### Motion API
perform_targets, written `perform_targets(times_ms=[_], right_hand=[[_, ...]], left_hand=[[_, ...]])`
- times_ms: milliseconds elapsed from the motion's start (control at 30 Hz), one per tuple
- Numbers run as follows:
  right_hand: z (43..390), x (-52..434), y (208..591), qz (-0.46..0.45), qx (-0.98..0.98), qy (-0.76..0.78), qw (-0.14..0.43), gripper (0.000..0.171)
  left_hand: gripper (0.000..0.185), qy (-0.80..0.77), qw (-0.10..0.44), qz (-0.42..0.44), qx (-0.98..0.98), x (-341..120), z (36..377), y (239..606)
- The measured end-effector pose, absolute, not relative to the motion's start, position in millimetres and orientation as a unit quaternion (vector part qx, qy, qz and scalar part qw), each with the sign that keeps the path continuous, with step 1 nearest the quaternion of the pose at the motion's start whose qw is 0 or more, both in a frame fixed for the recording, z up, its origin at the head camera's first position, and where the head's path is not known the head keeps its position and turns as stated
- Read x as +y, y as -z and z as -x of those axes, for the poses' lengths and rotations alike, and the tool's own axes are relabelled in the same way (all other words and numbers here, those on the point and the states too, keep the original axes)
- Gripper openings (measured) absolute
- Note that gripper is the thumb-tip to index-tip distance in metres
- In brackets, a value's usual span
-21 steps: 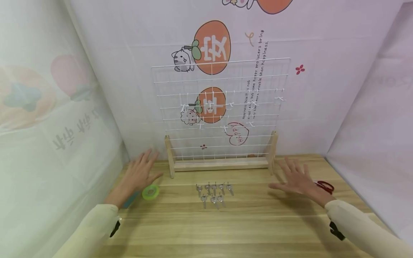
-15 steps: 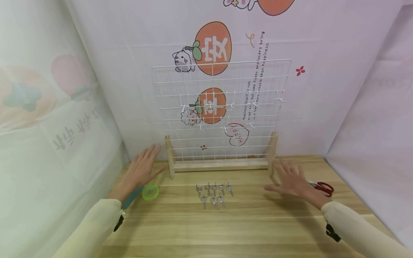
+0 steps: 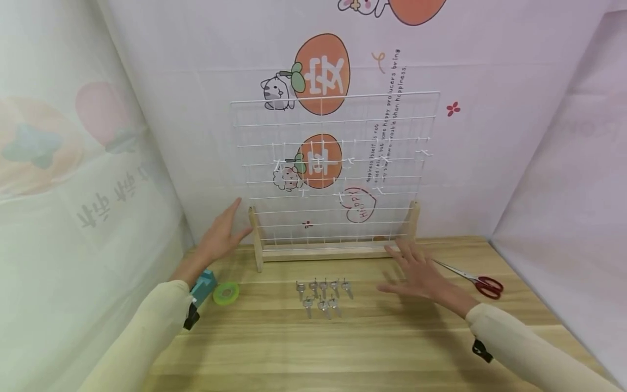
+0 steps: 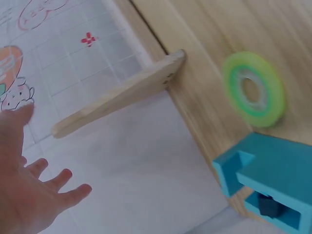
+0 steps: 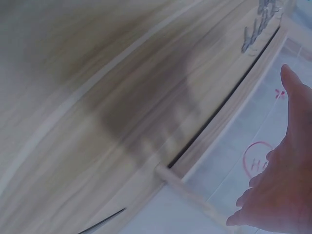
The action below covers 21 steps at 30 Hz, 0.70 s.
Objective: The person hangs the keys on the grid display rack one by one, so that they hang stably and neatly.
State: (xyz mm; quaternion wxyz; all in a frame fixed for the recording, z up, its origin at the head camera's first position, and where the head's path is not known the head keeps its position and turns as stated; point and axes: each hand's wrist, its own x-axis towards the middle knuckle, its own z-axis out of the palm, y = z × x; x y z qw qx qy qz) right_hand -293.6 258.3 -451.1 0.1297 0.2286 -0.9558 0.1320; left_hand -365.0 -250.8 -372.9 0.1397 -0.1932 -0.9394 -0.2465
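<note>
Hands come first: the left hand point(image 3: 219, 238) is raised beside the left wooden foot point(image 3: 256, 239) of the white wire grid rack point(image 3: 333, 163), fingers straight and released, holding nothing; the left wrist view shows the same spread fingers point(image 4: 63, 178) near that foot point(image 4: 117, 92). The right hand point(image 3: 420, 274) hovers flat over the wooden table point(image 3: 343, 348), fingers stretched and empty, its tips close to the rack's base rail point(image 3: 328, 251). Whether they touch the rail I cannot tell, since the right wrist view is blurred.

The rack stands upright at the back of the table, against the printed backdrop point(image 3: 490, 81). A cluster of keys point(image 3: 323, 294) lies in front of it, between the two hands. If the rack is to be taken up, a good grip would be on both wooden feet at once, low down, so that the wire panel does not tilt and its small white hooks point(image 3: 350, 160) stay level.

A green tape roll point(image 3: 226, 293) and a teal dispenser point(image 3: 203, 284) lie by the left forearm; red-handled scissors point(image 3: 482, 283) lie to the right.

Readable print on the backdrop: "Happy" inside a heart point(image 3: 361, 204), and a vertical line ending "bring happiness".
</note>
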Motion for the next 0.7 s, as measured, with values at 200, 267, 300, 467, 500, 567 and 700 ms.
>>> perform_targets(times_ms=[200,267,300,467,500,567,700], right_hand=[[298.5,234.7,451.4,-0.242,-0.953,-0.132,0.127,0.105],[299.7,226.2,451.6,-0.245,-0.953,-0.128,0.124,0.105],[300.4,222.2,451.8,-0.247,-0.953,-0.126,0.124,0.104],[303.1,203.0,452.2,-0.245,-0.954,-0.141,0.103,0.101],[304.0,199.9,452.5,-0.246,-0.953,-0.144,0.099,0.1],[305.4,194.2,452.6,-0.25,-0.952,-0.149,0.093,0.099],[309.8,184.4,454.3,-0.261,-0.947,-0.165,0.086,0.095]], left_hand=[[0.081,0.328,0.181,0.221,-0.9,-247.8,374.6,363.3],[0.08,0.353,0.183,0.222,-0.89,-246.3,375.6,360.2],[0.08,0.362,0.181,0.219,-0.888,-245.9,376.8,358.9],[0.078,0.418,0.136,0.184,-0.879,-242.5,385.3,354.0],[0.077,0.427,0.128,0.177,-0.877,-242.0,387.3,353.7],[0.077,0.442,0.118,0.171,-0.873,-241.0,391.5,353.6],[0.076,0.471,0.107,0.162,-0.861,-239.0,398.8,354.0]])
